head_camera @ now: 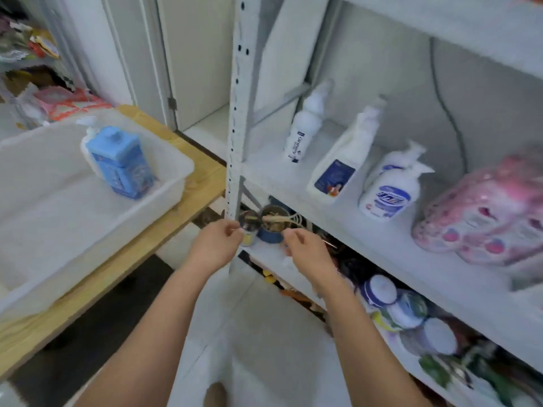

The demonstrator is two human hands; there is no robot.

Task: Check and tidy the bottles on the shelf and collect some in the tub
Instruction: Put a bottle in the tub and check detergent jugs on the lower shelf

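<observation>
Standing upright on the shelf (382, 248), the white bottles (338, 168) have their long axes vertical, and the squat bottle (388, 198) aims its pump spout to the right. One blue bottle (120, 163) stands upright in the tub (183, 167) on the wooden surface (202, 183). My left hand (216, 245) and right hand (305, 254) hover below the shelf, fingers loosely curled, grasping nothing I can see. I judge we're between picks; next calls for reaching up to a bottle.

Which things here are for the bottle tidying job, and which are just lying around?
For the job: blue bottle in the tub; white pump bottles on the shelf.
Just lying about: pink packet; tins of utensils; jars lower down; wooden table.
</observation>
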